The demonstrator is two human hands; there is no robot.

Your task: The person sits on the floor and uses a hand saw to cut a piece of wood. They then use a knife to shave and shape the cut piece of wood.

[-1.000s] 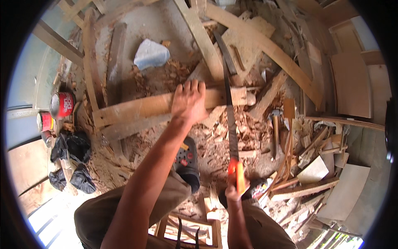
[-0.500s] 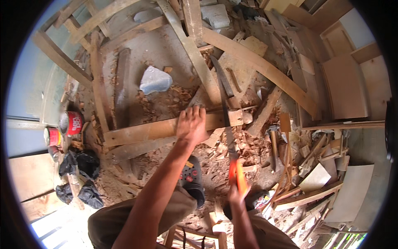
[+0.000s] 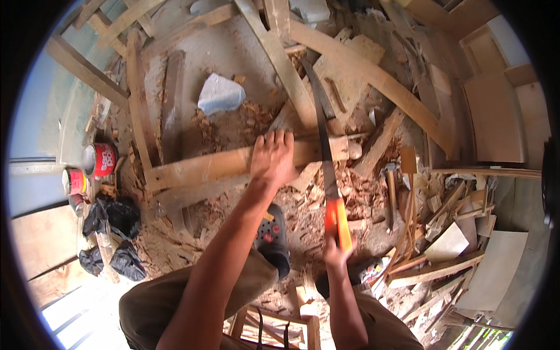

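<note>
My left hand (image 3: 273, 158) is clamped over a long wooden beam (image 3: 204, 167), its fingertips curled on the far edge. In my right hand (image 3: 337, 251) is a handsaw (image 3: 336, 217) with an orange and yellow handle. The saw's dark blade points away from me and crosses the beam near its right end, to the right of my left hand. Whether the teeth sit in a cut cannot be made out. Below the beam, the dark clog (image 3: 272, 236) on my left foot rests among shavings.
A pale bluish stone-like block (image 3: 221, 93) lies beyond the beam. Long planks (image 3: 373, 76) cross behind it. At left stand a red can (image 3: 104, 160) and black plastic bags (image 3: 119, 219). Scrap wood (image 3: 437, 268) is heaped at right, near leaning boards (image 3: 493, 119).
My right hand and the saw have moved forward, bringing the handle closer to the beam. My left hand stays on the beam. The whole view has shifted slightly.
</note>
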